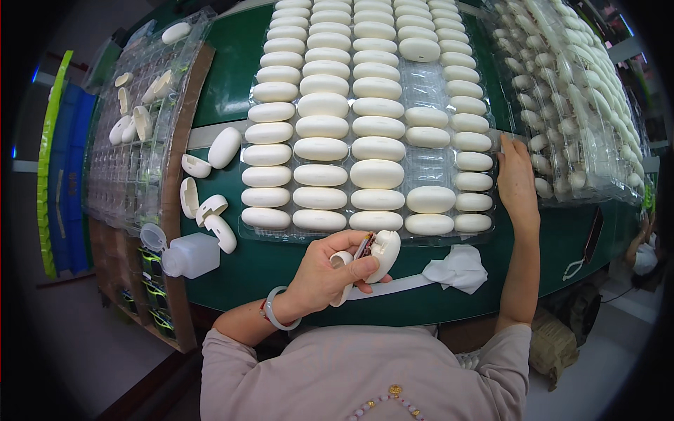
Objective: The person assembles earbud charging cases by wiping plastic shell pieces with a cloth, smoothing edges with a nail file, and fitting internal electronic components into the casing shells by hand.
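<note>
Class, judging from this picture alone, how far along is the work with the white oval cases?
Done: closed white cases fill most of the clear tray. In hand: the left hand holds an open case; the right hand rests at the tray's edge. Left: several empty tray pockets, and loose open shells beside it.

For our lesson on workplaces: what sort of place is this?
Probably a factory assembly bench: rows of identical white oval cases in clear plastic trays on a green table.
</note>
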Tool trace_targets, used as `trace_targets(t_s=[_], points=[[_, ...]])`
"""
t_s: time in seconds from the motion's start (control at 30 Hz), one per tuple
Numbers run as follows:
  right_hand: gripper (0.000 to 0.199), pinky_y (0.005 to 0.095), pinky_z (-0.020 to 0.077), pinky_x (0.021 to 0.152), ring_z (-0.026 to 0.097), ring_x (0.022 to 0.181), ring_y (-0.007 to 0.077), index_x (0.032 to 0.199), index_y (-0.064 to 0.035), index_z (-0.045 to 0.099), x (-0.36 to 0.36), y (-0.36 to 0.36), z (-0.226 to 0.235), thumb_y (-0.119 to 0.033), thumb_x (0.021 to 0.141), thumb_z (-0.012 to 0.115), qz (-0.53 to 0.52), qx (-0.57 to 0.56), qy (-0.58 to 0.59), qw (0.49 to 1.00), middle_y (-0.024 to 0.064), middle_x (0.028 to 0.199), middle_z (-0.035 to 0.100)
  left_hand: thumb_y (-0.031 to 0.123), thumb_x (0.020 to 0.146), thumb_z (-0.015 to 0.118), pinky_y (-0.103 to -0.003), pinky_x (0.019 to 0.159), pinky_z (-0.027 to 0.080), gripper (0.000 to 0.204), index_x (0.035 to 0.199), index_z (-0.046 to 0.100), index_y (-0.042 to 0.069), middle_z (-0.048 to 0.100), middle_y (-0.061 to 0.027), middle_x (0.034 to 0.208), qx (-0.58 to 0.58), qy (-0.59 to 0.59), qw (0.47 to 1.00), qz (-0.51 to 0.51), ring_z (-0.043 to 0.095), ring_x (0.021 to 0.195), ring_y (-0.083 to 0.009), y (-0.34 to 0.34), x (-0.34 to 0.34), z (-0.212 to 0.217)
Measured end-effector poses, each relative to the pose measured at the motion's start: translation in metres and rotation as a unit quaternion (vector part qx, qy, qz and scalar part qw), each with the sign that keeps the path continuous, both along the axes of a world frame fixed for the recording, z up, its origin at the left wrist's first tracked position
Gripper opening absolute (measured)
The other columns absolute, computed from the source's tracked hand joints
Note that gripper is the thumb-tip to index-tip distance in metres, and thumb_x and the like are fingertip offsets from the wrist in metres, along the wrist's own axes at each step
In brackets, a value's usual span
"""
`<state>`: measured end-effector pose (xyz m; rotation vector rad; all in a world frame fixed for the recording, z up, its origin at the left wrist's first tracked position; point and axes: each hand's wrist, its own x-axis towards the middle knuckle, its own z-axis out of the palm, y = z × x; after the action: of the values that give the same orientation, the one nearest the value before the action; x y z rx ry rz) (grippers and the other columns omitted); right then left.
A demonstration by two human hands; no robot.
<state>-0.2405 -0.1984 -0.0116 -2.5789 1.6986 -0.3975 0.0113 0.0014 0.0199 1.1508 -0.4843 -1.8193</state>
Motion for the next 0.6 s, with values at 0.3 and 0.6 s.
trace_targets(t_s=[0.3,0.6], points=[[0.036,0.0303,0.0444,0.082,0.056,0.092,0.0165,0.117,0.0018,0.047,0.075,0.133,0.038,-0.01,0.085,0.057,0.138,0.449,-0.452,0.758,0.0091,0.096,0.06,0.022,0.089,0.055,-0.021,0.054,0.052,0.041,0.121,0.044,0.0,0.057,-0.009,0.1,-0.021,0.034,0.999,0.014,0.064,0.074,-0.0164,-0.005,-0.006,-0.001],[0.037,0.0297,0.0408,0.089,0.052,0.102,0.0165,0.121,0.0034,0.042,0.075,0.125,0.029,-0.007,0.088,0.052,0.055,0.458,-0.648,0.605,0.0103,0.112,0.053,0.042,0.093,0.038,-0.02,0.048,0.041,0.059,0.136,0.022,0.004,0.051,-0.0041,0.083,-0.097,-0.034,0.994,0.037,0.049,0.055,-0.0095,-0.011,-0.012,-0.002]])
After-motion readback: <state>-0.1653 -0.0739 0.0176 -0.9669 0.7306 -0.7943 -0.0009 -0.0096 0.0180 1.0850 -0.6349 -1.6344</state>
